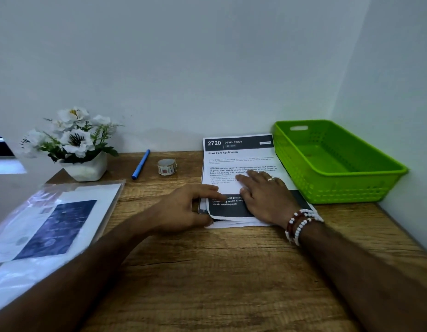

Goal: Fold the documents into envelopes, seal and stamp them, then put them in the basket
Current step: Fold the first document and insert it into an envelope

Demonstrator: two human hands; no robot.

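Note:
A stack of printed documents lies on the wooden desk, its top sheet headed "2720 Desk / Study". The near end of the top sheet is curled up off the stack. My right hand lies flat on the sheet with straight fingers, pressing it down. My left hand pinches the sheet's near left corner between thumb and fingers. A green plastic basket stands to the right of the stack, with nothing in it. A roll of patterned tape sits left of the papers. No envelope is visible as such.
A blue pen lies beside the tape. A white pot of white flowers stands at the back left. A clear plastic sleeve holding printed sheets covers the desk's left side. Walls close off the back and right.

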